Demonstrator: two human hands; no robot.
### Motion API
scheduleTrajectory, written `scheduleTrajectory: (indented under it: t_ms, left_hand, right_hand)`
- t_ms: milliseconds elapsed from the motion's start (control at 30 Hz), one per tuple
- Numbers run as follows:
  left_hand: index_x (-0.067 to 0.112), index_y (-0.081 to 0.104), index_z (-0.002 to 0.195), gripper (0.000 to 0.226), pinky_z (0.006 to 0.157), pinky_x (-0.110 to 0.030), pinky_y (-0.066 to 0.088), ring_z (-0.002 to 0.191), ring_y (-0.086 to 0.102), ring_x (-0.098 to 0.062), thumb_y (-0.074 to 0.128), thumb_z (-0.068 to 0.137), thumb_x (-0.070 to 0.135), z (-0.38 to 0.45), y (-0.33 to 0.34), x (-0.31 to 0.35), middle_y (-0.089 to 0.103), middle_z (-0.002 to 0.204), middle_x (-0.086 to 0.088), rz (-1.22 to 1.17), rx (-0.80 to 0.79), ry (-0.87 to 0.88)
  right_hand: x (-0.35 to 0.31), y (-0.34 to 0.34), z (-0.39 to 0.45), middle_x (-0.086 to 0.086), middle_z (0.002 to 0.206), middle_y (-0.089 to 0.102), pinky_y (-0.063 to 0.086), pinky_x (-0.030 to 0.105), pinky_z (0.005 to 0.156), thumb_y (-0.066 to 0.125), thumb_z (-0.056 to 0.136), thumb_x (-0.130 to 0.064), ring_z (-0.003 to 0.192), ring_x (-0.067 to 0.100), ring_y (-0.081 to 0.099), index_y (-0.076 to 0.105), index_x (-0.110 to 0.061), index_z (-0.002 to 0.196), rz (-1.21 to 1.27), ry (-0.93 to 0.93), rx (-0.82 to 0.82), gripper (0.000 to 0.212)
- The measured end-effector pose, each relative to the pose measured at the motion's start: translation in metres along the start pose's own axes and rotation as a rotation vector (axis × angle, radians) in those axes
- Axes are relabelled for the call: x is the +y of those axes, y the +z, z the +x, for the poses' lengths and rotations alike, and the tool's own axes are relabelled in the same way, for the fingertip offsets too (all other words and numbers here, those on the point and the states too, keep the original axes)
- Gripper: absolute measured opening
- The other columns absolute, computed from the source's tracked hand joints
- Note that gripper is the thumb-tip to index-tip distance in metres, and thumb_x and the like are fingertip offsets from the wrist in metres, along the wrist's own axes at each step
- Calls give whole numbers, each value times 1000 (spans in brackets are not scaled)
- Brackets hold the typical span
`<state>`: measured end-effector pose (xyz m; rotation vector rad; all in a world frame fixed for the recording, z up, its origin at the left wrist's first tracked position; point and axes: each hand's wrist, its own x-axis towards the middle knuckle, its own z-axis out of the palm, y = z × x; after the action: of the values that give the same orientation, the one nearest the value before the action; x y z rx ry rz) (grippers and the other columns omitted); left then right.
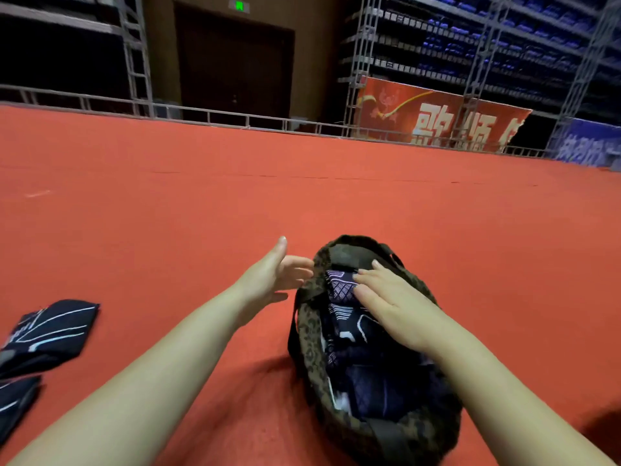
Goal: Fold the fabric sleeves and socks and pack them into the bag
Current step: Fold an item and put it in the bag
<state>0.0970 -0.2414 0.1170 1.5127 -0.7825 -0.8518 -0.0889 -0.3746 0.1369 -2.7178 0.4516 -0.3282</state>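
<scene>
A leopard-print bag (311, 344) lies open on the red carpet at lower centre. Dark patterned fabric pieces (349, 317) fill its inside. My right hand (391, 302) lies flat on that fabric with straight fingers, pressing it down into the bag. My left hand (275, 275) is open just left of the bag's rim, its fingertips at the edge of the opening. A folded black fabric piece with pale lines (55, 332) lies on the carpet at the far left, with another dark piece (15, 403) below it, cut off by the frame.
Red carpet (201, 210) stretches wide ahead and around the bag. A low metal railing (208, 117) borders it at the back, with scaffolding, a red banner (437, 119) and a dark doorway beyond.
</scene>
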Motion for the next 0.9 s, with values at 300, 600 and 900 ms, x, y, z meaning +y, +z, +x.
scheduleTrajectory:
  t_ms: [300, 600, 900]
  left_hand:
    - [26, 60, 96, 26, 80, -30, 40, 90, 62, -12, 37, 99, 38, -116, -85, -63, 68, 98, 9, 202, 189, -76]
    - [29, 62, 87, 13, 78, -27, 48, 83, 63, -11, 53, 92, 35, -244, -192, -135, 68, 91, 8, 479, 477, -177]
    - [17, 59, 118, 37, 100, -37, 39, 118, 51, -25, 63, 84, 33, -286, -249, -191, 59, 123, -5, 619, 992, -368]
  right_hand:
    - [-115, 93, 32, 1, 144, 46, 22, 28, 112, 42, 97, -46, 142, 15, 27, 48, -17, 136, -5, -165, -208, 49]
    - [-192, 241, 46, 0, 122, 62, 39, 27, 97, 48, 96, -41, 114, 14, 55, 62, -16, 115, 258, -94, -460, 34]
    - [-196, 297, 28, -8, 130, 53, 30, 27, 102, 52, 91, -43, 126, 14, 44, 58, -28, 119, 37, -180, -143, 32]
